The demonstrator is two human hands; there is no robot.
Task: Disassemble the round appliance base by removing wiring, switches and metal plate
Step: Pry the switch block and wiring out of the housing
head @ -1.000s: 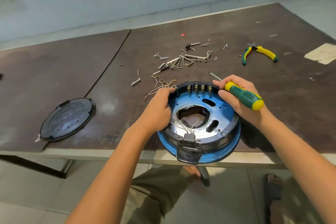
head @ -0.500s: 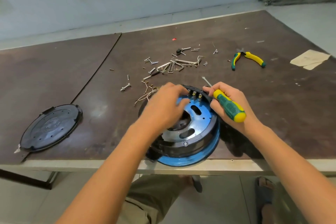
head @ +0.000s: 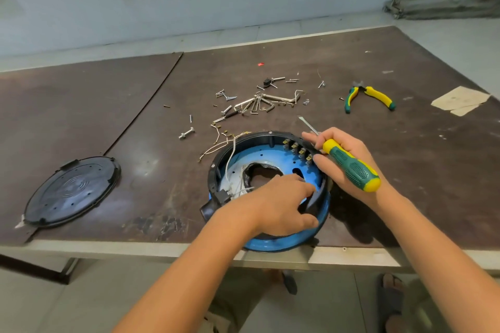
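Nearest, the left hand [head: 281, 203] is curled over the near right wall of the round appliance base [head: 284, 243], thumb outside and fingers inside, seemingly so that the base is kept steady. The base is set at the near edge of the surface [head: 422, 170], open side up, so that its blue metal plate [head: 259, 155], white wiring [head: 229, 159] and a row of switches [head: 297, 150] are exposed. Just beside it, the right hand [head: 351, 146] is clamped round a green and yellow screwdriver [head: 354, 170], blade pointed away, with fingertips laid by the switches. Farther back, loose screws and hex keys [head: 259, 105] are scattered. Pliers [head: 368, 97] are seen to the right, and a black cover [head: 73, 192] well to the left
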